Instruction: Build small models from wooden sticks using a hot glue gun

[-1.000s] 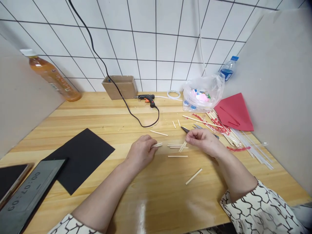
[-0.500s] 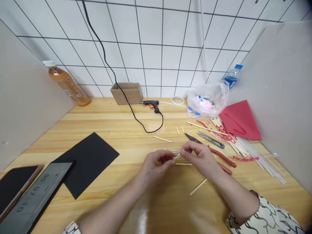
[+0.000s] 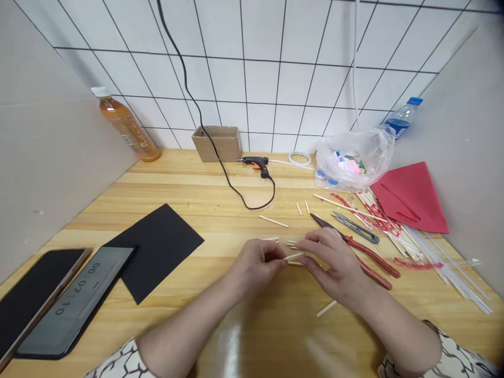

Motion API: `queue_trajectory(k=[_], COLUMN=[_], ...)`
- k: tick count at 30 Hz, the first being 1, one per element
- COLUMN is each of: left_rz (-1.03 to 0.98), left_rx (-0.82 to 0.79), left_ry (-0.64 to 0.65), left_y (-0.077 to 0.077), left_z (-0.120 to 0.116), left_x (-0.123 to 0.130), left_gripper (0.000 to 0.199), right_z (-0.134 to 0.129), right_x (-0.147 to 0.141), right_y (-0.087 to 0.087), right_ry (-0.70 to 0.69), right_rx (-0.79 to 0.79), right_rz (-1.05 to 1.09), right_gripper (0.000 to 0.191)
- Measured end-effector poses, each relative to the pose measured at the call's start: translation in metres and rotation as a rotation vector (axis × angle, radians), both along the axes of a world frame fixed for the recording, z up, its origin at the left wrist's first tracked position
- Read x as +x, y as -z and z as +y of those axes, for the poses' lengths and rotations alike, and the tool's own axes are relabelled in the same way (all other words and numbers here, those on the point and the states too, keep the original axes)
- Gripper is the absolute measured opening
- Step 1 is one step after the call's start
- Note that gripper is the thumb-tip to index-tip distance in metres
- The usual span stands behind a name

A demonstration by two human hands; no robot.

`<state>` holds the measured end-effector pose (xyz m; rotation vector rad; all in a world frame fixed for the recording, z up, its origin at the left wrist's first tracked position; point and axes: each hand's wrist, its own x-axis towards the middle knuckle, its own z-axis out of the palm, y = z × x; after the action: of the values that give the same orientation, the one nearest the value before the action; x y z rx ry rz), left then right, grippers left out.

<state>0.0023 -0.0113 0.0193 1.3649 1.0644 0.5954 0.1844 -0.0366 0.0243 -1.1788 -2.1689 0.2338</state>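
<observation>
A short pale wooden stick (image 3: 294,256) spans the gap between my two hands, low over the wooden table. My left hand (image 3: 262,265) pinches its left end. The thumb of my right hand (image 3: 328,262) is at the stick's right end, its fingers spread above and reaching over more short sticks (image 3: 291,244). Part of those sticks is hidden behind my hands. Another cut stick (image 3: 273,221) lies beyond my left hand, and one more (image 3: 326,308) lies nearer me, below my right hand. Red-handled pliers (image 3: 372,252) rest just right of my right hand.
Small scissors (image 3: 356,227), long sticks, clear rods and red paper (image 3: 413,199) lie right. A plastic bag (image 3: 354,163), tape roll (image 3: 299,159), glue gun (image 3: 258,164), cardboard box (image 3: 218,144) and orange bottle (image 3: 128,126) stand behind. Black paper (image 3: 161,247) and two phones (image 3: 74,302) lie left.
The view has shifted, so the scene sits further right. My right hand has opened its fingers from a pinch, and the stick at my left fingertips now lies more level.
</observation>
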Motion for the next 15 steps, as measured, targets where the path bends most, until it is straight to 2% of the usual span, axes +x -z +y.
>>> queue_trajectory(k=[4,7,10,15], left_rz=[0.165,0.251,0.316,0.572], left_rx=[0.11,0.136,0.156,0.327], left_ry=[0.095,0.206,0.265,0.308], left_y=[0.0,0.002,0.004,-0.001], left_z=[0.002,0.005,0.007,0.01], left_x=[-0.005,-0.012,-0.017,-0.019], left_gripper=[0.015,0.013,0.013,0.017], right_z=[-0.003,-0.007,-0.011,-0.007], right_x=[-0.007,-0.015,-0.022,-0.014], right_y=[0.007,0.015,0.021,0.016], right_ry=[-0.056,-0.087,-0.092,-0.08], right_rx=[0.036,-0.014,-0.094,-0.201], right_rz=[-0.176,-0.236,-0.296,-0.298], right_gripper=[0.017,0.02,0.02,0.008])
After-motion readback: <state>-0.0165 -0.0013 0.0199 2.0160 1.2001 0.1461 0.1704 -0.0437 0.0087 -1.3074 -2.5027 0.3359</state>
